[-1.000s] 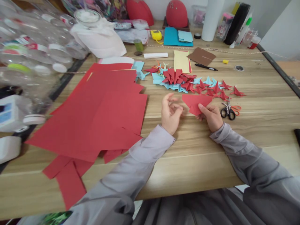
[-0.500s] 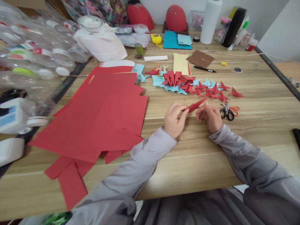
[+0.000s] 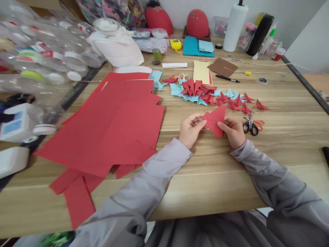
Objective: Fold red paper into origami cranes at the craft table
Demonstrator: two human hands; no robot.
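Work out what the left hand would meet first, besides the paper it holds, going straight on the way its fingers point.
Probably the right hand, just across the folded red paper that the left hand pinches; depth and exact angle are hard to judge from this single view.

Both hands grip red folded paper above table.

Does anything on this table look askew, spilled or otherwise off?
The red sheets left of the left hand look untidy: they overlap at uneven angles, with smaller red pieces jutting from underneath. I see no spill.
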